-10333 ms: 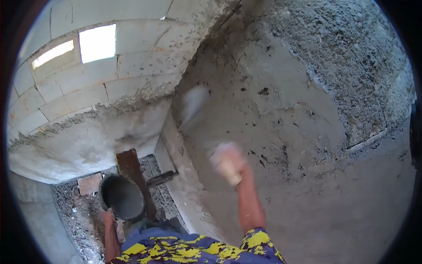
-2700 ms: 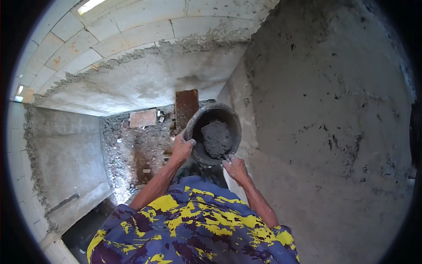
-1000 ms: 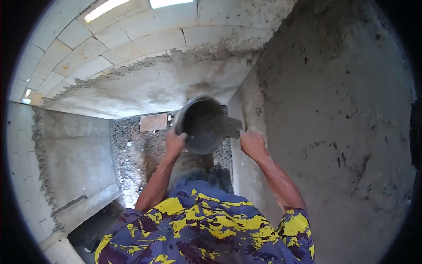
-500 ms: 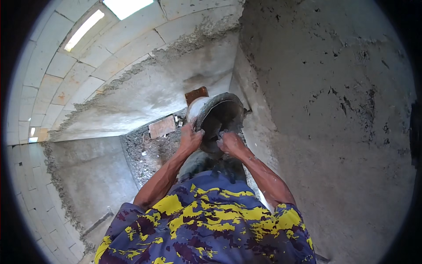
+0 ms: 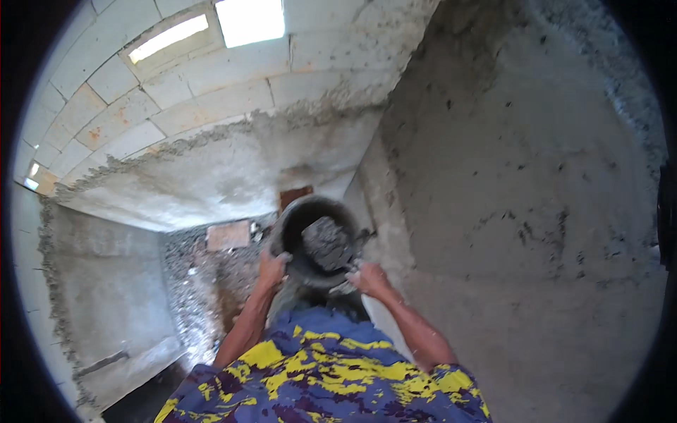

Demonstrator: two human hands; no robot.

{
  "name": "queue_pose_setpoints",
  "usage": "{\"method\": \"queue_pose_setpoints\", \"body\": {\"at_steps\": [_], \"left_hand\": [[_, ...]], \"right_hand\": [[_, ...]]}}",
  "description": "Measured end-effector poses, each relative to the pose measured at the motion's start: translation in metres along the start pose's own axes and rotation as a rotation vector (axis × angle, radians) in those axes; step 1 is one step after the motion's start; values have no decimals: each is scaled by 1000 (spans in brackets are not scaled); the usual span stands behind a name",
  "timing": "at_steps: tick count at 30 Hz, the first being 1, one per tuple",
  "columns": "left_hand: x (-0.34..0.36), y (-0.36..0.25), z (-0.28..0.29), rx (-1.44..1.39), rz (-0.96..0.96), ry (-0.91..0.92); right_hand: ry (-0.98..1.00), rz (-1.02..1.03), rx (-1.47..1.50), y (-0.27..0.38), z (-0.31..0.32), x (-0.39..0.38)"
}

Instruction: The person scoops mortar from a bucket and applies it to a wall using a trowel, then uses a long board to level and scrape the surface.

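A dark round bucket (image 5: 290, 262) is in front of my body, its mouth facing up toward me. Inside lies a lump of grey wet mortar (image 5: 326, 241). My left hand (image 5: 271, 268) is closed on the left side of the rim, and my right hand (image 5: 369, 278) grips the near right side. Some grey smears show by the right fingers; whether they are mortar or a tool I cannot make out. The bucket's underside is hidden.
A freshly plastered grey wall (image 5: 493, 190) rises close on my right. Ahead is a half-plastered block wall (image 5: 211, 84) with bright openings. Rubble ground (image 5: 194, 282) lies at the left below, with a reddish brick (image 5: 228, 236) and a brown block (image 5: 295, 195) behind the bucket.
The bucket has tipped from facing sideways to mouth-up, so the mortar inside shows. Both hands still hold its rim, now farther apart. My view has shifted too.
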State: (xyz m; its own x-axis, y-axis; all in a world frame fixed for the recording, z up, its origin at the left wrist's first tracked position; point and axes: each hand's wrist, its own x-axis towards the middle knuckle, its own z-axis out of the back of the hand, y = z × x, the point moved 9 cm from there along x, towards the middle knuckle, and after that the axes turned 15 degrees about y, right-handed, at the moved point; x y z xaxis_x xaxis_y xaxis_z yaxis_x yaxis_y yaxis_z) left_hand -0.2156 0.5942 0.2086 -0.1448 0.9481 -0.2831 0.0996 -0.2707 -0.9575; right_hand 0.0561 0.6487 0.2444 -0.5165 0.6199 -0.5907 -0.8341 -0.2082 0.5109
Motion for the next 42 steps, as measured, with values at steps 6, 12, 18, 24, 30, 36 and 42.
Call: {"method": "queue_pose_setpoints", "body": {"at_steps": [6, 12, 18, 24, 30, 36, 42], "left_hand": [[-31, 67, 111, 281, 190, -377], [-96, 140, 223, 69, 188, -689], [-158, 88, 238, -99, 190, -1004], [-167, 88, 276, 61, 221, -1051], [-103, 54, 227, 130, 235, -699], [-6, -66, 79, 394, 316, -419], [54, -97, -48, 106, -201, -14]], "right_hand": [[-7, 333, -214, 131, 74, 28], [300, 917, -127, 319, 156, -11], [297, 909, 31, 291, 347, 50], [-740, 588, 822, 75, 672, 1], [-1007, 228, 366, 126, 531, -100], [-124, 4, -359, 76, 225, -8], [-304, 18, -630, 29, 143, 38]]}}
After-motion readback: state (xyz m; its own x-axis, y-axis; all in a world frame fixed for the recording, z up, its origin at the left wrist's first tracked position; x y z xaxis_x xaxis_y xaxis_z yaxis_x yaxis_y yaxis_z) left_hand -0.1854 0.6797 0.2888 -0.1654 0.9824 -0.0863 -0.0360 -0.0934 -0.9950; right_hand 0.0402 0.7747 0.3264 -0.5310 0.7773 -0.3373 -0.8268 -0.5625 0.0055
